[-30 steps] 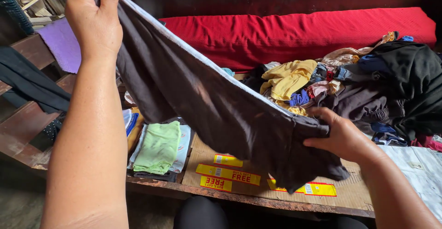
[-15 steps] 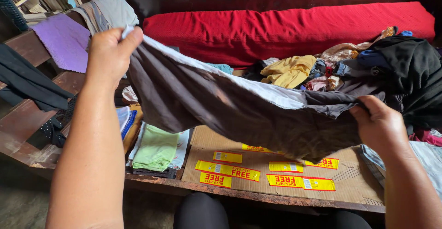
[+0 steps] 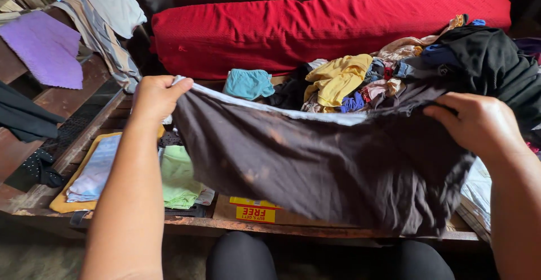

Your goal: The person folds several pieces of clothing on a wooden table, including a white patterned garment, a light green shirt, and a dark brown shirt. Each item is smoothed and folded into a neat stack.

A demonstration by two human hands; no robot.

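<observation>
I hold a dark brown garment [image 3: 327, 161] with a white band along its top edge, stretched wide and level in front of me. My left hand [image 3: 155, 97] pinches its left corner. Gripping the right corner is my right hand [image 3: 479, 125]. The cloth hangs down over a flattened cardboard sheet [image 3: 253, 209] with yellow labels on the wooden table. Behind the garment lies a heap of mixed clothes [image 3: 360, 83], with a yellow piece on top.
A long red cushion [image 3: 315, 23] runs along the back. A teal garment [image 3: 248, 83] lies before it. Folded light green cloth [image 3: 180, 178] and other folded pieces [image 3: 93, 173] sit at the left. A purple cloth [image 3: 42, 46] and striped cloth [image 3: 104, 26] hang over wooden rails.
My left hand has come down from high up to table height and my right hand has risen, so the garment went from a steep slant to level and spread wide.
</observation>
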